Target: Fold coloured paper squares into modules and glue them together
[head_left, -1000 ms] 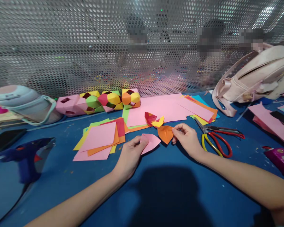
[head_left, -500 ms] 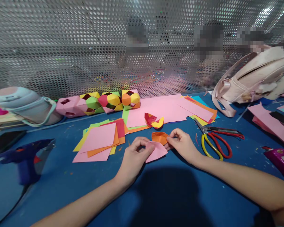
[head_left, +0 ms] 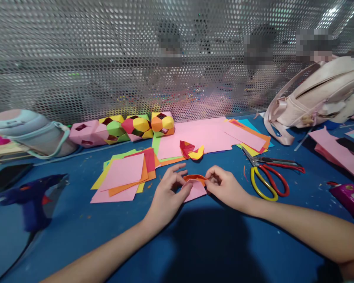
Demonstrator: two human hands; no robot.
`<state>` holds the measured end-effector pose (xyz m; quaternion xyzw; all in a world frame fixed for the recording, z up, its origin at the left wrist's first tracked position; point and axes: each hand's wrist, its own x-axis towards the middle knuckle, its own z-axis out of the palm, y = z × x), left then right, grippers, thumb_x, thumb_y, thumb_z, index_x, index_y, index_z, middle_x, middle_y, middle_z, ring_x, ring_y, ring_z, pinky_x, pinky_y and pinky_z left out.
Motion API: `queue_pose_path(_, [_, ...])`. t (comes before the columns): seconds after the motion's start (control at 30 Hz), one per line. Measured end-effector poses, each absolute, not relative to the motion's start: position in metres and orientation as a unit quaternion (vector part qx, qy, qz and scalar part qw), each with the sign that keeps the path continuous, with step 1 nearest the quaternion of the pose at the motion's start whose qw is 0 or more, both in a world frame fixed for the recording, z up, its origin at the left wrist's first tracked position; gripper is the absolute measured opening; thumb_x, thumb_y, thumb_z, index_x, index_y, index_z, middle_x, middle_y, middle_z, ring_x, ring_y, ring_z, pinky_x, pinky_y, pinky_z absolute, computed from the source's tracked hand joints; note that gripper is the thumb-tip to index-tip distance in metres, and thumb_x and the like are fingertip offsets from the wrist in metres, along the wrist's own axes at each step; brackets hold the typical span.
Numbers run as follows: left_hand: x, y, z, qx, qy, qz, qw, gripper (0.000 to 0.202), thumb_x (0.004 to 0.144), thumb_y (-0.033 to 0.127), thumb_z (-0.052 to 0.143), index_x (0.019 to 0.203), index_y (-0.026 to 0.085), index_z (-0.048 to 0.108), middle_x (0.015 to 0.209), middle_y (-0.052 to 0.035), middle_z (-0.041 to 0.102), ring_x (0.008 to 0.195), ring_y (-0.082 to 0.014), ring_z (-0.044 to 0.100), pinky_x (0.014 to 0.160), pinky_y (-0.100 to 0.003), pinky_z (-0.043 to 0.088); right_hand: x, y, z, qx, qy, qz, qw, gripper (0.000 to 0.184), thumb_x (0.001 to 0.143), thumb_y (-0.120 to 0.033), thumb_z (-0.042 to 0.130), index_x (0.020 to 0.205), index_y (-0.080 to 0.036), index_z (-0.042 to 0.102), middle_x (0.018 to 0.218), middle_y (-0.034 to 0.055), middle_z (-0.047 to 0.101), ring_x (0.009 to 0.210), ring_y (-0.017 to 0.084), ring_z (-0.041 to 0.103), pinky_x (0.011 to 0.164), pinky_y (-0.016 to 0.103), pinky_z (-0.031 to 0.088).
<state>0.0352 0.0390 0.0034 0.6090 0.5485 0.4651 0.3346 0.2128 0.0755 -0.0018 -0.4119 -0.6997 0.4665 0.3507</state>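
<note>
Between my hands is a folded pink paper piece [head_left: 196,190] with a folded orange paper piece [head_left: 195,177] against its far side. My left hand [head_left: 171,189] pinches the left end of the pink piece between thumb and fingers. The fingertips of my right hand [head_left: 224,182] are closed on the right end, where the orange and pink edges meet. How the two pieces join is hidden by my fingers. Just beyond them lies a folded red and yellow paper piece [head_left: 191,151] on the blue table [head_left: 129,239].
Left are a stack of coloured paper [head_left: 122,171], a blue glue gun [head_left: 32,196] and a bottle [head_left: 32,131]. Folded paper balls [head_left: 137,127] line the mesh wall [head_left: 106,74]. Scissors [head_left: 264,179], a backpack [head_left: 318,96] and a purple tool [head_left: 349,200] are right.
The orange piece has come down behind the pink piece, and only its rim shows now. My right hand has moved slightly toward me and left; fingers of my left hand have lifted and spread.
</note>
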Motion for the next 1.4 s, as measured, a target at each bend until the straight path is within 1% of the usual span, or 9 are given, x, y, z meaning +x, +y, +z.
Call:
queue_pose_path(0.13, [0.034, 0.036, 0.001, 0.656, 0.53, 0.456, 0.284, 0.013, 0.076, 0.02, 0.058, 0.064, 0.019, 0.051, 0.124, -0.0098, 0.047, 0.113, -0.0245, 0.052, 0.094, -0.042, 0.044, 0.217, 0.08, 0.001, -0.39, -0.771, 0.341, 0.371, 0.007, 0.075, -0.012, 0.05, 0.074, -0.018, 0.052, 0.064, -0.0038, 0.048, 0.056, 0.008, 0.045, 0.053, 0.02, 0.037])
queue_pose_path(0.33, [0.038, 0.033, 0.002, 0.704, 0.506, 0.437, 0.241, 0.014, 0.075, 0.014, 0.056, 0.063, 0.019, 0.05, 0.125, -0.0126, 0.046, 0.119, -0.0258, 0.047, 0.09, -0.04, 0.047, 0.217, 0.081, 0.004, -0.352, -0.817, 0.279, 0.361, 0.011, 0.076, -0.008, 0.048, 0.074, -0.017, 0.053, 0.067, -0.0019, 0.049, 0.059, 0.01, 0.046, 0.056, 0.022, 0.037])
queue_pose_path(0.57, [0.042, 0.035, 0.0, 0.637, 0.53, 0.44, 0.347, 0.017, 0.078, 0.019, 0.054, 0.067, 0.02, 0.041, 0.11, -0.0105, 0.058, 0.097, -0.0214, 0.062, 0.082, -0.04, 0.05, 0.213, 0.07, 0.007, -0.319, -0.81, 0.319, 0.375, 0.009, 0.079, -0.011, 0.05, 0.077, -0.017, 0.056, 0.07, -0.0006, 0.051, 0.061, 0.009, 0.048, 0.058, 0.021, 0.04])
queue_pose_path(0.73, [0.043, 0.037, -0.001, 0.576, 0.52, 0.477, 0.413, 0.016, 0.076, 0.021, 0.056, 0.089, 0.021, 0.046, 0.102, -0.0064, 0.064, 0.093, -0.0184, 0.063, 0.081, -0.035, 0.05, 0.213, 0.07, 0.006, -0.329, -0.786, 0.361, 0.38, 0.008, 0.081, -0.013, 0.05, 0.079, -0.017, 0.057, 0.073, -0.0002, 0.052, 0.063, 0.009, 0.049, 0.059, 0.021, 0.041])
queue_pose_path(0.87, [0.042, 0.039, -0.001, 0.59, 0.563, 0.434, 0.383, 0.013, 0.078, 0.023, 0.053, 0.088, 0.019, 0.059, 0.089, -0.0031, 0.067, 0.083, -0.0167, 0.063, 0.075, -0.03, 0.05, 0.212, 0.069, 0.005, -0.354, -0.758, 0.42, 0.352, 0.006, 0.082, -0.019, 0.051, 0.084, -0.017, 0.056, 0.072, -0.0012, 0.053, 0.062, 0.009, 0.048, 0.058, 0.02, 0.041])
queue_pose_path(1.0, [0.042, 0.04, 0.001, 0.597, 0.583, 0.42, 0.358, 0.013, 0.078, 0.022, 0.051, 0.086, 0.019, 0.061, 0.087, -0.0019, 0.067, 0.08, -0.0168, 0.062, 0.071, -0.028, 0.049, 0.209, 0.068, 0.003, -0.374, -0.744, 0.449, 0.323, 0.009, 0.079, -0.023, 0.056, 0.085, -0.017, 0.052, 0.066, -0.0038, 0.051, 0.056, 0.008, 0.046, 0.053, 0.019, 0.04])
queue_pose_path(1.13, [0.043, 0.039, 0.002, 0.631, 0.568, 0.405, 0.341, 0.018, 0.079, 0.019, 0.049, 0.089, 0.02, 0.063, 0.089, -0.002, 0.067, 0.083, -0.0165, 0.061, 0.075, -0.028, 0.048, 0.208, 0.068, 0.003, -0.395, -0.76, 0.395, 0.332, 0.004, 0.08, -0.021, 0.053, 0.079, -0.017, 0.052, 0.063, -0.0039, 0.051, 0.055, 0.008, 0.046, 0.052, 0.019, 0.038])
queue_pose_path(1.27, [0.042, 0.04, 0.002, 0.648, 0.557, 0.426, 0.297, 0.02, 0.081, 0.018, 0.047, 0.092, 0.02, 0.064, 0.094, -0.0033, 0.064, 0.09, -0.0169, 0.059, 0.083, -0.03, 0.046, 0.211, 0.068, 0.0, -0.414, -0.806, 0.307, 0.292, 0.013, 0.077, -0.028, 0.059, 0.072, -0.018, 0.051, 0.062, -0.0037, 0.056, 0.053, 0.008, 0.047, 0.051, 0.02, 0.034])
queue_pose_path(1.4, [0.041, 0.041, 0.0, 0.655, 0.552, 0.425, 0.293, 0.02, 0.082, 0.018, 0.047, 0.091, 0.02, 0.064, 0.093, -0.004, 0.064, 0.09, -0.0168, 0.059, 0.082, -0.03, 0.047, 0.213, 0.07, -0.005, -0.385, -0.846, 0.214, 0.302, 0.018, 0.082, -0.024, 0.053, 0.065, -0.018, 0.053, 0.06, -0.0026, 0.057, 0.056, 0.009, 0.05, 0.057, 0.021, 0.033])
